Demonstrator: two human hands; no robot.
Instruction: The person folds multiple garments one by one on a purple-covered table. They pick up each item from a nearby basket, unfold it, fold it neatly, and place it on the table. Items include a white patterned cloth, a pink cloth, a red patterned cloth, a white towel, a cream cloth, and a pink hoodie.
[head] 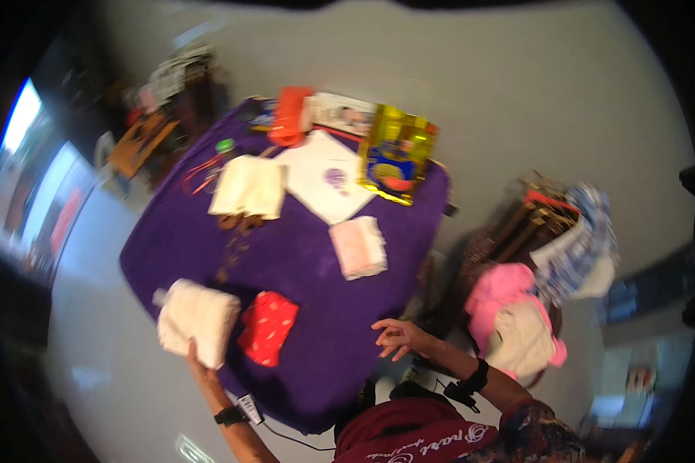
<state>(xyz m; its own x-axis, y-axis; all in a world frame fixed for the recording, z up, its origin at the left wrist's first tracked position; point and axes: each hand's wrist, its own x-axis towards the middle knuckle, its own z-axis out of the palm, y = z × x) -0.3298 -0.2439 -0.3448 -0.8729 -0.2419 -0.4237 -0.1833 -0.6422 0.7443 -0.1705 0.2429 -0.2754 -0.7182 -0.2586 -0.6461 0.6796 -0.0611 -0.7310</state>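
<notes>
My left hand [202,366] grips the near edge of a folded cream cloth [200,321] at the left front of a table under a purple cloth [318,324]. Just right of it lies a folded red cloth with a light pattern [269,329]. Over the table's right front edge hovers my right hand [401,338], fingers apart and holding nothing. A folded pink and white cloth [358,247] rests farther in. Beyond it is a white sheet or cloth with a purple motif [327,176]. A pale yellow folded cloth [249,188] covers part of a brown patterned fabric [240,221].
Along the far edge are a shiny gold packet [397,156], an orange-red bundle [289,116] and a printed box [343,113]. Red-handled scissors [200,173] lie near a green round object [225,146]. Right of the table, seating holds pink fabric [501,286] and checked cloth [582,243].
</notes>
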